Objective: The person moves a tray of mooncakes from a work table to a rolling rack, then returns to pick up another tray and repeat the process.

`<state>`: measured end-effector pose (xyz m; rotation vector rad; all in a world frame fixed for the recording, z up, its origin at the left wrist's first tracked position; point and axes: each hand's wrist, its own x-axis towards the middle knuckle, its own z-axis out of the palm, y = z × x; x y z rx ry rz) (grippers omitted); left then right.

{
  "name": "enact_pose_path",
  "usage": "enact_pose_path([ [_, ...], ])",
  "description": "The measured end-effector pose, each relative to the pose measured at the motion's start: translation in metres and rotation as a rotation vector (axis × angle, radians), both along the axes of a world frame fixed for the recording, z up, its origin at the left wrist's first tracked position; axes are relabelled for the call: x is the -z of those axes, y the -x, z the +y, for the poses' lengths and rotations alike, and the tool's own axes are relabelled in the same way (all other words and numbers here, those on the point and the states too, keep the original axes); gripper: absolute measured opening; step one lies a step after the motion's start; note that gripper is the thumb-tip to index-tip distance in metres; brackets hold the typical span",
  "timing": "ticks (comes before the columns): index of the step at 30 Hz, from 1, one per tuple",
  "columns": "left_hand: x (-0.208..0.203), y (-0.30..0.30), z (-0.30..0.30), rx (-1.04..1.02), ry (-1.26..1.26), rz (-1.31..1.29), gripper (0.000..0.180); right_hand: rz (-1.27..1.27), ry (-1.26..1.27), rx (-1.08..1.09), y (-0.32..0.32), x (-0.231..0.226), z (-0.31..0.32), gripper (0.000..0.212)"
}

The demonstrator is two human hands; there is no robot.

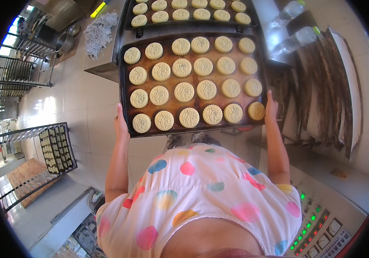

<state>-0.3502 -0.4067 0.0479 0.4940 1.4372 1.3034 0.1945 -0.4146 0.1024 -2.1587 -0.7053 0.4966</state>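
Observation:
A dark baking tray (173, 80) with rows of pale, round, pattern-stamped mooncakes (184, 92) spans the space in front of my body. My left hand (121, 122) grips its near left edge, thumb up along the side. At the near right corner my right hand (271, 108) holds the other side, its thumb also raised. The cake at that corner (256, 111) looks browner than the others. Just beyond the far rim lies a second tray (189, 22) of similar cakes, on the metal surface ahead. The fingers under the held tray are hidden.
Clear plastic bottles (296, 39) stand on a metal ledge at the right, near upright stacked boards (339, 86). Shredded white material (100, 34) and a yellow-handled tool (99, 9) lie at the left. A rack with loaded trays (55, 148) stands left; a control panel (317, 219) is lower right.

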Motion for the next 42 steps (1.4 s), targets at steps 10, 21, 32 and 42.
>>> enact_pose_path([
  [10,0.032,0.024,0.007,0.276,-0.027,-0.649,0.051,0.089,0.025,-0.015,-0.005,0.021,0.005,0.06],
  [21,0.046,0.018,0.014,0.13,-0.012,-0.59,0.048,-0.697,-0.281,-0.487,0.085,-0.042,0.086,0.035],
  [32,0.045,0.004,0.022,0.093,0.012,-0.541,0.047,-0.977,0.069,-0.99,0.136,-0.051,0.231,0.062],
  [42,0.042,0.0,0.026,0.06,0.016,-0.522,0.048,-1.043,0.374,-1.085,0.118,-0.061,0.249,0.068],
])
